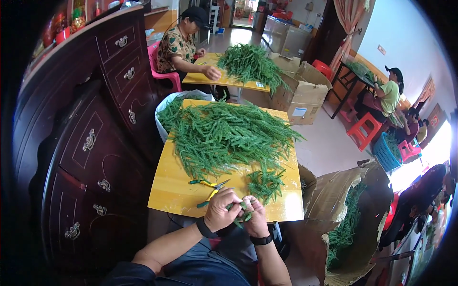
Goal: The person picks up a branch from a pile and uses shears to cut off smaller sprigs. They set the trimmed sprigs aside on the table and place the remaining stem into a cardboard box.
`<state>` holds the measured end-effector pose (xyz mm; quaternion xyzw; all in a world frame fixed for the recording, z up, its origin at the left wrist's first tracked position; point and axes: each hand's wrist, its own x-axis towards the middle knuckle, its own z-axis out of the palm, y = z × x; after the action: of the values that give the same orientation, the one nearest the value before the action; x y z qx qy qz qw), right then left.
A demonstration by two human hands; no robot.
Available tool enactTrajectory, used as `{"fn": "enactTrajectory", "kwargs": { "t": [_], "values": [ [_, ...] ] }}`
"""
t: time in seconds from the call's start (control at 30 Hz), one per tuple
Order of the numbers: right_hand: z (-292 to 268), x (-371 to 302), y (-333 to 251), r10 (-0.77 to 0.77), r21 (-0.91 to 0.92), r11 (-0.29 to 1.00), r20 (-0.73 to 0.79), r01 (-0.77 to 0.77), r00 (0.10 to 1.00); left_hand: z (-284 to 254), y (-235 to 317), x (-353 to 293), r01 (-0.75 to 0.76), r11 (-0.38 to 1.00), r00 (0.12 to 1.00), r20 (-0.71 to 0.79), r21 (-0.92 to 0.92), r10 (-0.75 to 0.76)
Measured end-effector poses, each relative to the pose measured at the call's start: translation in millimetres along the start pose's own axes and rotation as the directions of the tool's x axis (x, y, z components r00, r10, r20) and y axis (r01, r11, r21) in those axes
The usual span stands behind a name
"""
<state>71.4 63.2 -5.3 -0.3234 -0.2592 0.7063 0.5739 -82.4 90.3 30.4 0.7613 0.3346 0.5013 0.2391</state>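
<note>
Near the front edge of a yellow table [167, 190], my left hand [223, 209] and my right hand [255, 217] meet with fingers pinched. Between them is a small green artificial fern-like sprig [244, 217], gripped from both sides and partly covered by my fingers. Just beyond my left hand lie pliers [210, 191] with yellow and green handles, their jaws pointing right. A small bunch of green sprigs [265, 185] rests beyond my right hand. Farther back, a large heap of green artificial foliage [229, 133] covers much of the tabletop.
A torn cardboard box [329, 200] with greenery stands at the right. Dark drawers [95, 157] line the left; a white sack [164, 107] of foliage sits beside the table. Ahead, a person [183, 47] works at another yellow table [205, 64]. More people sit at the far right.
</note>
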Motion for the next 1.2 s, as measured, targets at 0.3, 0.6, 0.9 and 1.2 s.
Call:
{"fn": "enactTrajectory", "kwargs": {
  "t": [0.3, 0.6, 0.9, 1.2],
  "values": [
    [-0.6, -0.2, -5.2, -0.098, 0.004, 0.995, 0.007, 0.098, 0.995, 7.3, 1.0, -3.8, 0.467, 0.724, 0.874, 0.140, -0.507, -0.466],
    [0.3, 1.6, -2.0, -0.124, -0.076, 0.989, -0.006, 0.123, 0.992, 0.9, -5.4, 1.8, 0.503, 0.773, 0.864, 0.201, -0.387, -0.461],
    [3.7, -0.1, -1.3, -0.192, -0.185, 0.964, 0.016, 0.192, 0.981, 2.1, 1.8, 5.2, 0.508, 0.786, 0.856, 0.110, -0.352, -0.504],
    [-6.4, 1.0, -4.6, -0.122, -0.007, 0.993, -0.020, 0.122, 0.992, -2.1, 9.7, 14.1, -0.027, 0.988, 0.995, 0.104, 0.152, 0.011]
  ]
}}
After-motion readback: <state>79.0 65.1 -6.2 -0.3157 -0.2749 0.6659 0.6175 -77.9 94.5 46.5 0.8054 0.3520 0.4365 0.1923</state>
